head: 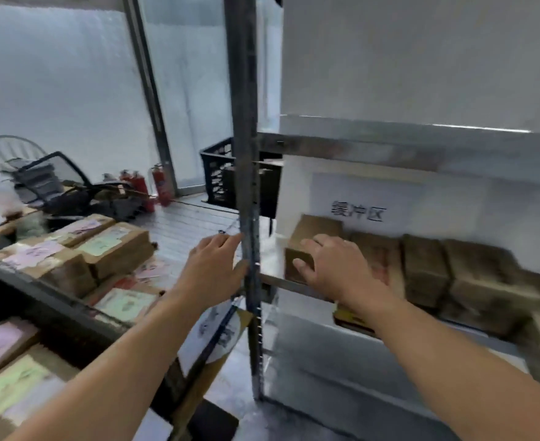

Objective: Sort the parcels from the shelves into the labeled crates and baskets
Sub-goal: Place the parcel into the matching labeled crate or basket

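Metal shelf (294, 284), right half of frame, dull grey boards, white backing. White sign (357, 211) with printed characters on the back wall of that level.

Right hand (335, 265) lies over the leftmost parcel (313, 232), a brown carton at the shelf's front left corner; fingers spread across its top, thumb on its near face, holding it. More brown parcels (427, 268) in a row just right of it.

Left hand (213, 262) is at the upright (246, 186), fingers fairly straight, thumb against the post. Blurred; cannot tell if it grips.

Pale ribbed floor (192, 218). Labelled parcels (109, 246) stacked lower left, with pink and green labels. Black crate (217, 173) behind the upright. Red fire extinguishers (160, 186) and a mesh chair (49, 179) by the white wall.
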